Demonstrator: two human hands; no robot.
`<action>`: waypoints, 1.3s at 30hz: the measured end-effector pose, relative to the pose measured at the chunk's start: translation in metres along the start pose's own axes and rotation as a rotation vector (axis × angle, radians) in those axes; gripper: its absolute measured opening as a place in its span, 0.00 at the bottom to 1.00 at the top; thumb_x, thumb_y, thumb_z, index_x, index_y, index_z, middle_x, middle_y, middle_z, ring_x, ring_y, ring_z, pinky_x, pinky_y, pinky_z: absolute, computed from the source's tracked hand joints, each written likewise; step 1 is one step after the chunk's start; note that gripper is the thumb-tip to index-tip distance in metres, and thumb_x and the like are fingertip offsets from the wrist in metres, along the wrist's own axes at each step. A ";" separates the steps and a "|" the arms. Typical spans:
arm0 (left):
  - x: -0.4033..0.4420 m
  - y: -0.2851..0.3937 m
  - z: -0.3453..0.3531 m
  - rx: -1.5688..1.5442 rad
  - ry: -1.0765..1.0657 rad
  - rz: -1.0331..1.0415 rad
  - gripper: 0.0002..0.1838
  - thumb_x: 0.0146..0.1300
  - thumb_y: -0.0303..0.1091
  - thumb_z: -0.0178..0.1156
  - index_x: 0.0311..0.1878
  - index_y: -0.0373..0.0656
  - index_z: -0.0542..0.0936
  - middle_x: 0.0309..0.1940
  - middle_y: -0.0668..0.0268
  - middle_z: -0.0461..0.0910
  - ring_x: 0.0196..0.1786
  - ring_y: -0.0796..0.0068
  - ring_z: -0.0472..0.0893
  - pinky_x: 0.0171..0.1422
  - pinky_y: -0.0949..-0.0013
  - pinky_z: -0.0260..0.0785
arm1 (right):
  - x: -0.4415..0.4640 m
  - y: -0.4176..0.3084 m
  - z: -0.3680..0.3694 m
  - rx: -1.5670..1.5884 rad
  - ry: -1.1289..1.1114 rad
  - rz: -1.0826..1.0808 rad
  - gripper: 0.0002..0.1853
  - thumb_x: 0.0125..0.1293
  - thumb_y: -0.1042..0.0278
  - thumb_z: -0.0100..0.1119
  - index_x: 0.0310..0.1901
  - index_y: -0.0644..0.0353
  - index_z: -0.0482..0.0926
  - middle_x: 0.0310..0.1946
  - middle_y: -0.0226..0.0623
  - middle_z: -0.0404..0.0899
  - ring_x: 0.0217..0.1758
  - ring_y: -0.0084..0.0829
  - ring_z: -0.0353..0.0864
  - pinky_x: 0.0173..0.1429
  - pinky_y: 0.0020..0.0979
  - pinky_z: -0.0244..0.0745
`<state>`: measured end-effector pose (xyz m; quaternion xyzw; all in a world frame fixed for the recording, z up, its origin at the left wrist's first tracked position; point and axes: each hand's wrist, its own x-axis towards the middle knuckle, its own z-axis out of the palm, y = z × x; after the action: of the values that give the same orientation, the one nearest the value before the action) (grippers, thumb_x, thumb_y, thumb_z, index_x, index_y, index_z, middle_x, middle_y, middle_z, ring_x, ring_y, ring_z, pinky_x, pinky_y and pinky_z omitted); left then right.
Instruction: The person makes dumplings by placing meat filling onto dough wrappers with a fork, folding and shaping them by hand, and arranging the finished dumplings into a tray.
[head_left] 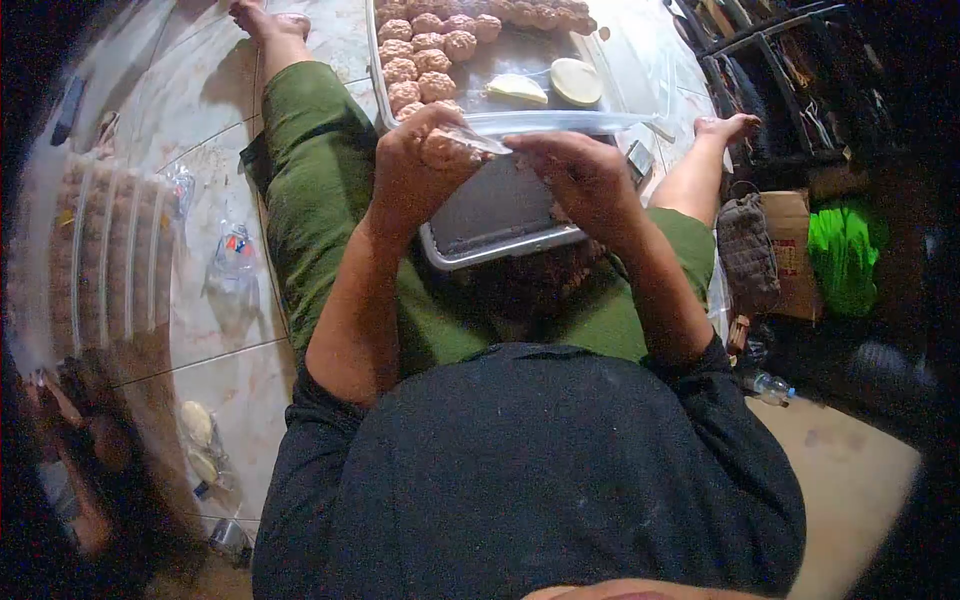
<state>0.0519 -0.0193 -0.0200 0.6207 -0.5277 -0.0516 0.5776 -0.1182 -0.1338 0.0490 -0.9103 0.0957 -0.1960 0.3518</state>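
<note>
My left hand [415, 165] is closed around a half-formed dumpling [445, 150], whose pinkish filling shows beside a pale, thin wrapper. At the wrapper's right edge, the fingertips of my right hand [590, 170] are pinched together on it. Just beyond the hands stands a clear plastic tray [540, 124] with rows of round, meat-filled dumplings [432, 60] along its left and far sides. Inside it lie a round pale stack of wrappers [575, 80] and a folded-looking pale wrapper piece [515, 88]. Below my hands, between my legs, sits a grey-looking container [490, 215]; its contents are too dark to make out.
Stacked clear trays [110, 250] stand at left, near another person's hand [60, 400]. Plastic bags [235, 255] lie on the tiles. To the right are a dark rack [790, 80], a bright green bag [843, 258], a cardboard piece [788, 250] and a bottle [770, 388].
</note>
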 end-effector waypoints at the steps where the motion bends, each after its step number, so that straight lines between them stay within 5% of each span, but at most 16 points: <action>1: 0.000 -0.007 0.001 0.054 0.008 0.089 0.26 0.42 0.32 0.72 0.43 0.37 0.71 0.32 0.62 0.78 0.36 0.74 0.77 0.41 0.70 0.72 | -0.002 0.002 0.001 0.006 0.012 -0.017 0.12 0.65 0.74 0.49 0.48 0.64 0.76 0.39 0.37 0.79 0.40 0.26 0.77 0.45 0.26 0.72; 5: -0.007 -0.059 0.021 -0.091 -0.044 0.032 0.26 0.57 0.35 0.59 0.56 0.40 0.61 0.30 0.68 0.75 0.30 0.78 0.75 0.39 0.71 0.72 | -0.014 0.013 -0.001 0.145 0.117 0.146 0.13 0.65 0.74 0.48 0.50 0.62 0.75 0.39 0.32 0.78 0.35 0.22 0.74 0.42 0.23 0.70; 8: -0.001 0.003 0.005 -0.340 -0.042 -0.107 0.46 0.56 0.30 0.59 0.67 0.44 0.35 0.28 0.66 0.75 0.32 0.77 0.75 0.38 0.73 0.71 | -0.022 0.021 0.000 0.534 0.131 0.262 0.14 0.64 0.76 0.48 0.51 0.62 0.74 0.40 0.30 0.77 0.32 0.17 0.71 0.40 0.21 0.69; 10: 0.002 0.001 0.006 -0.280 -0.104 -0.073 0.58 0.55 0.28 0.60 0.65 0.48 0.17 0.28 0.64 0.76 0.33 0.76 0.76 0.38 0.74 0.71 | -0.024 0.011 0.005 0.570 0.115 0.460 0.15 0.64 0.77 0.48 0.53 0.63 0.73 0.40 0.29 0.76 0.31 0.16 0.70 0.40 0.20 0.69; 13: 0.000 0.014 0.006 -0.324 0.022 -0.086 0.53 0.48 0.33 0.66 0.70 0.45 0.38 0.32 0.57 0.77 0.34 0.68 0.77 0.44 0.69 0.70 | -0.028 0.007 0.022 0.624 0.049 0.454 0.17 0.63 0.78 0.48 0.54 0.64 0.72 0.41 0.28 0.76 0.31 0.17 0.71 0.39 0.20 0.70; 17: 0.001 -0.001 0.005 -0.150 0.020 -0.025 0.17 0.49 0.32 0.64 0.43 0.37 0.76 0.28 0.62 0.77 0.32 0.72 0.77 0.39 0.70 0.70 | -0.019 -0.001 0.032 0.122 0.157 0.068 0.16 0.60 0.79 0.52 0.50 0.61 0.76 0.37 0.36 0.79 0.33 0.24 0.77 0.38 0.24 0.73; 18: -0.002 -0.004 0.005 -0.228 0.010 -0.067 0.16 0.48 0.32 0.64 0.41 0.37 0.76 0.29 0.62 0.77 0.33 0.73 0.76 0.39 0.71 0.70 | -0.015 -0.006 0.028 -0.109 0.194 -0.033 0.15 0.59 0.79 0.53 0.49 0.60 0.77 0.36 0.38 0.80 0.34 0.25 0.78 0.38 0.25 0.73; 23: -0.002 0.003 -0.003 -0.436 -0.099 -0.162 0.14 0.48 0.32 0.66 0.36 0.38 0.75 0.30 0.63 0.78 0.35 0.80 0.76 0.38 0.74 0.69 | -0.008 -0.018 0.019 -0.223 0.095 -0.072 0.14 0.57 0.77 0.57 0.47 0.59 0.78 0.30 0.38 0.79 0.33 0.30 0.79 0.38 0.25 0.74; 29: 0.001 -0.004 0.001 -0.089 -0.021 -0.128 0.15 0.45 0.31 0.69 0.36 0.40 0.75 0.30 0.65 0.78 0.34 0.78 0.77 0.40 0.73 0.71 | 0.002 -0.014 0.010 -0.164 0.156 -0.047 0.13 0.59 0.79 0.53 0.46 0.59 0.77 0.36 0.40 0.80 0.37 0.33 0.80 0.43 0.29 0.74; 33: 0.004 0.001 -0.002 -0.177 0.108 -0.096 0.16 0.45 0.31 0.70 0.36 0.41 0.75 0.30 0.63 0.78 0.34 0.77 0.78 0.40 0.72 0.72 | -0.001 -0.007 0.015 -0.114 0.112 -0.098 0.13 0.61 0.78 0.51 0.47 0.60 0.76 0.35 0.39 0.79 0.35 0.28 0.78 0.40 0.26 0.73; 37: 0.001 0.001 -0.001 -0.242 0.107 -0.136 0.25 0.42 0.32 0.72 0.44 0.41 0.73 0.32 0.63 0.77 0.38 0.76 0.77 0.41 0.73 0.71 | -0.015 0.000 -0.003 -0.023 0.113 0.330 0.12 0.60 0.78 0.51 0.46 0.61 0.76 0.31 0.32 0.77 0.29 0.18 0.71 0.36 0.21 0.70; 39: 0.001 0.000 -0.002 -0.186 -0.004 -0.125 0.31 0.41 0.33 0.74 0.49 0.42 0.70 0.34 0.64 0.76 0.39 0.75 0.76 0.43 0.74 0.70 | -0.028 0.024 -0.014 -0.103 -0.041 0.446 0.12 0.60 0.78 0.52 0.46 0.61 0.76 0.32 0.33 0.78 0.31 0.21 0.74 0.38 0.22 0.70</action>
<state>0.0532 -0.0184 -0.0187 0.5959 -0.4819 -0.1374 0.6275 -0.1505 -0.1513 0.0337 -0.8872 0.2972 -0.0898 0.3412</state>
